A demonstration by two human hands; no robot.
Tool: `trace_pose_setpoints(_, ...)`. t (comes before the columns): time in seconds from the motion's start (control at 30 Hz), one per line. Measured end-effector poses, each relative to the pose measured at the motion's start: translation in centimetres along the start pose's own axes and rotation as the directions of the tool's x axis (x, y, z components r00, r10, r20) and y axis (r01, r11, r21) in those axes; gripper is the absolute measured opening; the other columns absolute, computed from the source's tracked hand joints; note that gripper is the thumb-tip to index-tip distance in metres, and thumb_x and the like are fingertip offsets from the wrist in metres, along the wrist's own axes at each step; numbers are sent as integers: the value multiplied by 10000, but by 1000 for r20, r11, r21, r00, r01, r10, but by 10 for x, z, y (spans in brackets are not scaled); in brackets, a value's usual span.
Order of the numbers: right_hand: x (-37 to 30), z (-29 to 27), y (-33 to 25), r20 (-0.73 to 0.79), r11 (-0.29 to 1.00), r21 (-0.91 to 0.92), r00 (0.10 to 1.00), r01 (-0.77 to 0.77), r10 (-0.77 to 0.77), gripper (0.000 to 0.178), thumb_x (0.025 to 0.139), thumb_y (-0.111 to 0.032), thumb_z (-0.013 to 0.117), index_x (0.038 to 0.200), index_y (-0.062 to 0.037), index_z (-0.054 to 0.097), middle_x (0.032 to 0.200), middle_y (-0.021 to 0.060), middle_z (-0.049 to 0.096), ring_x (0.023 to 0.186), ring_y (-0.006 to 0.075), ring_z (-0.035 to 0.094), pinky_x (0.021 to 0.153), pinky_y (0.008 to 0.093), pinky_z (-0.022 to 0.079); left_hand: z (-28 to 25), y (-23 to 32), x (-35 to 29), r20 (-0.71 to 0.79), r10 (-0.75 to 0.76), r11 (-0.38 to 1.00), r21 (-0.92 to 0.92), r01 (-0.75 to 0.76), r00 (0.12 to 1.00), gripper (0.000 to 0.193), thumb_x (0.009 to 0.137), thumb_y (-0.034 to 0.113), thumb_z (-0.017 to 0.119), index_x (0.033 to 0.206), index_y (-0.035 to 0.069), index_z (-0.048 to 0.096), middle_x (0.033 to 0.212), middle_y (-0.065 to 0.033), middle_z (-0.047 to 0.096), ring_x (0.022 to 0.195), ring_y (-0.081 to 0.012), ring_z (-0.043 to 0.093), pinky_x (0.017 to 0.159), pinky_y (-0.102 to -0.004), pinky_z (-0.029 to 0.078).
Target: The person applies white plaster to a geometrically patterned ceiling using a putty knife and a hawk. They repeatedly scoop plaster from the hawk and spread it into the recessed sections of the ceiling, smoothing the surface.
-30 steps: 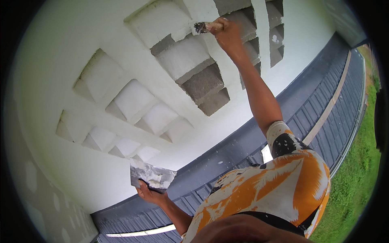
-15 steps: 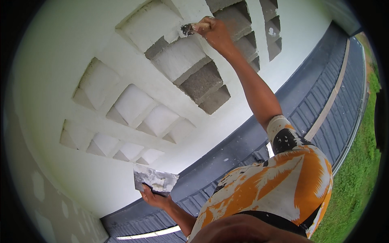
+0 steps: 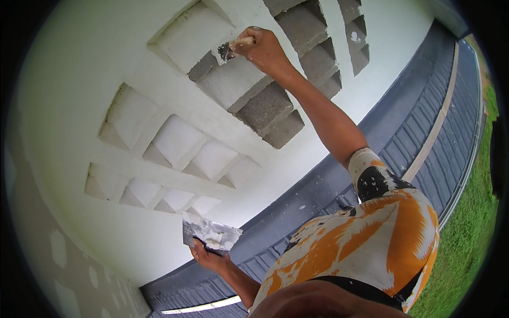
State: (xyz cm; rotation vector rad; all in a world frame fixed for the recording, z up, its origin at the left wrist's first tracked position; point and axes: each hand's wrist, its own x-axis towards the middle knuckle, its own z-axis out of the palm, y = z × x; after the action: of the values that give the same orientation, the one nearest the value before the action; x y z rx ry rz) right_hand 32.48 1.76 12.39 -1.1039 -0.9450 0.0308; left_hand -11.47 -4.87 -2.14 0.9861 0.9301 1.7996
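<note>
My right hand (image 3: 261, 49) is raised to the pale wall, closed round the light handle of a putty knife (image 3: 224, 53). The knife's blade, smeared dark and white, lies over the edge of a recess (image 3: 203, 65) whose sides are bare grey. Lower down, my left hand (image 3: 210, 257) grips a wide, flat metal trowel (image 3: 204, 229) from beneath. Whitish filler (image 3: 225, 239) is spread across the trowel's face. Whether the knife's edge touches the wall is hard to tell.
Rows of square recesses cover the wall, some white (image 3: 177, 139), others rough grey (image 3: 264, 108). A dark tiled roof (image 3: 424, 132) runs along below the wall, with a pale strip (image 3: 432, 140) across it. Green grass (image 3: 466, 228) lies beyond at the right.
My right hand has moved left and slightly down with the putty knife, along the recess's edge. My left hand still holds the trowel, a little further right in view.
</note>
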Motion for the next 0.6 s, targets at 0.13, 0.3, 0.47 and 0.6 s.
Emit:
trace_pose_setpoints(0.13,13,17,-11,-86,1000,3,996,-1,1,196,808,-185,710,808,1,649,650,48,592,568,113,509,537,297,417,6,-6,0,115,-2,1000,-24,5,993,430,893,201,575,1241,-40,500,1132,-147,577,994,-259,595,835,-383,492)
trace_pose_setpoints(0.3,34,2,5,-132,985,-166,991,-43,21,237,770,-215,727,852,-2,666,723,116,654,645,203,610,621,336,482,-4,-17,0,111,-51,999,2,51,993,434,887,200,572,1244,-35,499,1129,-144,580,991,-259,596,826,-398,500)
trace_pose_setpoints(0.47,42,-21,31,-175,971,-237,982,26,-69,269,781,-247,730,891,-8,673,763,145,678,686,250,652,658,368,499,-22,-27,4,90,-82,995,-56,87,993,382,880,191,594,1190,-19,521,1107,-141,582,992,-266,598,827,-419,509)
trace_pose_setpoints(0.6,27,-30,37,-133,978,-210,991,-3,-26,250,824,-245,726,863,-6,660,736,122,644,678,214,600,652,337,471,-16,-23,3,89,-49,998,-42,53,995,361,882,196,601,1167,-12,530,1086,-130,586,984,-262,599,826,-416,509)
